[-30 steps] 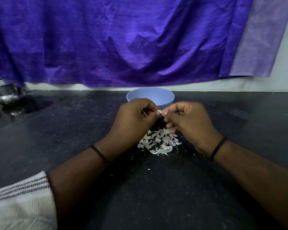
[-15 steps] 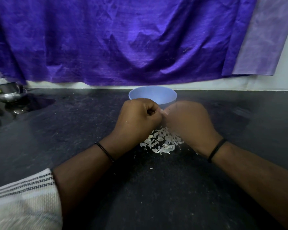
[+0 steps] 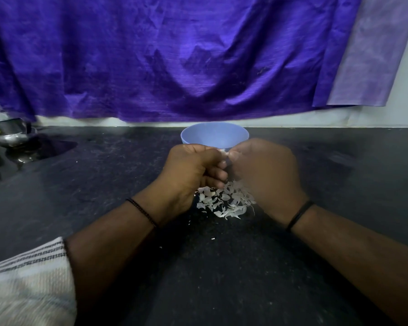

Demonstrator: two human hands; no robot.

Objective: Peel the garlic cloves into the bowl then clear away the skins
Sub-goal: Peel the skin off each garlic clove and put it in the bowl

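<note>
Head view: left hand (image 3: pixel 189 170) and right hand (image 3: pixel 264 170) pinch one garlic clove (image 3: pixel 223 151) before one bowl (image 3: pixel 214 135), above one skin pile (image 3: pixel 225 201).

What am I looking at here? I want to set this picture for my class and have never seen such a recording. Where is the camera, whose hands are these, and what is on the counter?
There is no machine. A person wears a camera on the head, so the single view looks forward and down at their own two arms. The left hand and right hand meet over a dark counter and pinch a small pale piece, probably a garlic clove, between the fingertips; it is mostly hidden, and the right hand is blurred. Under the hands lies a heap of white garlic skins. Behind them stands a blue bowl; its contents cannot be seen. A purple cloth hangs on the wall, and a metal pot sits far left.
</note>
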